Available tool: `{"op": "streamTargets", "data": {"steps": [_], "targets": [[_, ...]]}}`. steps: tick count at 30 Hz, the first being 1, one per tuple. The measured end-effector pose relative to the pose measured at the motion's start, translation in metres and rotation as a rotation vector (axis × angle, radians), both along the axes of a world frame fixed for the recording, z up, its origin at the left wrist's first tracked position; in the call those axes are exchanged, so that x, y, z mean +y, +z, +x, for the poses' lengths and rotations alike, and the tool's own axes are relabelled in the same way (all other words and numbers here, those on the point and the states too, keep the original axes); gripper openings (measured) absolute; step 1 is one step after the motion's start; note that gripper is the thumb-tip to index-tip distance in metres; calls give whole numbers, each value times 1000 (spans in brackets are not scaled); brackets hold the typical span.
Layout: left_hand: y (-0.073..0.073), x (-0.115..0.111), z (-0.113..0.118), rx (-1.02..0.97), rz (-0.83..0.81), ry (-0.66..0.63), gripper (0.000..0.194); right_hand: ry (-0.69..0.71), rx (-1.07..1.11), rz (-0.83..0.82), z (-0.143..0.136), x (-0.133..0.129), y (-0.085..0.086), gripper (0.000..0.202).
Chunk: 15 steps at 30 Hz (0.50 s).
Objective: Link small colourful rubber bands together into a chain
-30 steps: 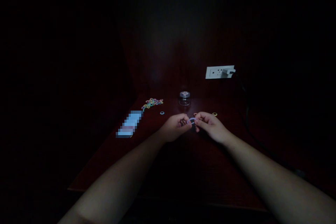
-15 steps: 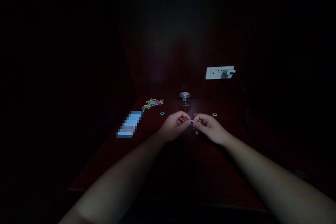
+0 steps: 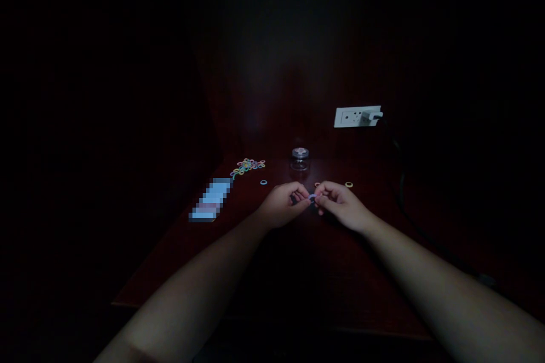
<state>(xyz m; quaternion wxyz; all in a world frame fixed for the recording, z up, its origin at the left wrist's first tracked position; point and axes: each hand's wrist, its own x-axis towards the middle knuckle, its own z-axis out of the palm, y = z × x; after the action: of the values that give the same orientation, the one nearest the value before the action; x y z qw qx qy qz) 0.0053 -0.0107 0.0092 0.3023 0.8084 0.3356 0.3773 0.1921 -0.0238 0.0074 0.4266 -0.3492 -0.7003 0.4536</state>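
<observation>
The fingers of both hands are closed in a pinch on a pale purple ring (image 3: 312, 196), the left hand (image 3: 281, 204) at one end and the right hand (image 3: 344, 207) at the other. It sits between the fingertips, over the tabletop (image 3: 298, 278); in this dim light I can't tell whether it is joined to another loop. Just beyond the right hand's fingers, a small orange ring (image 3: 317, 185) is partly hidden, and a yellow ring (image 3: 349, 187) lies near it. A blue ring (image 3: 263, 184) lies beyond the left hand. Farther back stands a clear lidded jar (image 3: 300, 164), with a heap of coloured rings (image 3: 246, 167) to its left. Nearer, at the left, lies a pixelated bluish rectangle (image 3: 212, 200). On the wall at right, a plug (image 3: 371, 117) sits in a white socket plate (image 3: 347, 118).
</observation>
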Motion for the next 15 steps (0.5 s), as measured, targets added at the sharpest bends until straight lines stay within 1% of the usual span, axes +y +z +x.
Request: {"op": "streamTargets", "data": {"steps": [5, 11, 15], "targets": [[-1, 1, 1, -9, 16, 28, 16, 7, 27, -32, 0, 0, 0, 25], [0, 0, 0, -51, -3, 34, 16, 52, 25, -58, 0, 2, -2, 26], [0, 0, 1, -61, -1, 42, 12, 44, 17, -54, -1, 2, -3, 29]]}}
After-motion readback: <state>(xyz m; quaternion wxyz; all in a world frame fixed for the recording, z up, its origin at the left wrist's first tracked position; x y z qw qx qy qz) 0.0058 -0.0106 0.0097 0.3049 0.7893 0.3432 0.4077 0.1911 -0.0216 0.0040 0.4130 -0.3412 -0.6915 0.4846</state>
